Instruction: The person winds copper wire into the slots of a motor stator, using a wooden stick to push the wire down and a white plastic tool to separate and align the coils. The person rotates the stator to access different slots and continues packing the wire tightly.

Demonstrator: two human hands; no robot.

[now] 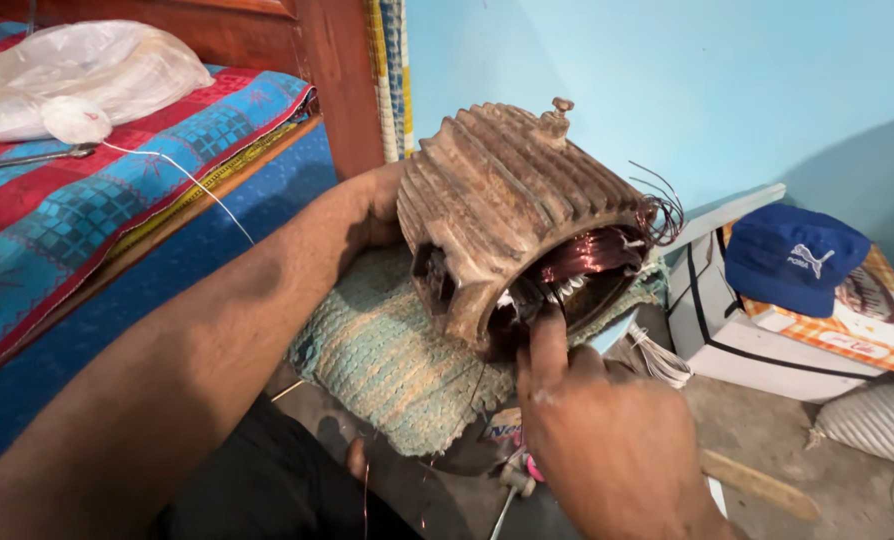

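A rusty ribbed motor housing [512, 195] lies on its side on a green woven cloth [387, 350]. Copper windings [592, 255] show inside its open end, and thin wire ends stick out at the upper right. My left hand [372, 210] reaches around the far left side of the housing and grips it; most of the hand is hidden behind it. My right hand [592, 430] is at the open end, its fingers pinching something small at the lower rim of the windings. What the fingers hold is too small to tell.
A bed with a red and blue patterned cover [87, 190] and a white plastic bag [77, 75] is at left. A dark blue cap [792, 255] rests on a white box [767, 340] at right. A light blue wall [667, 80] stands behind.
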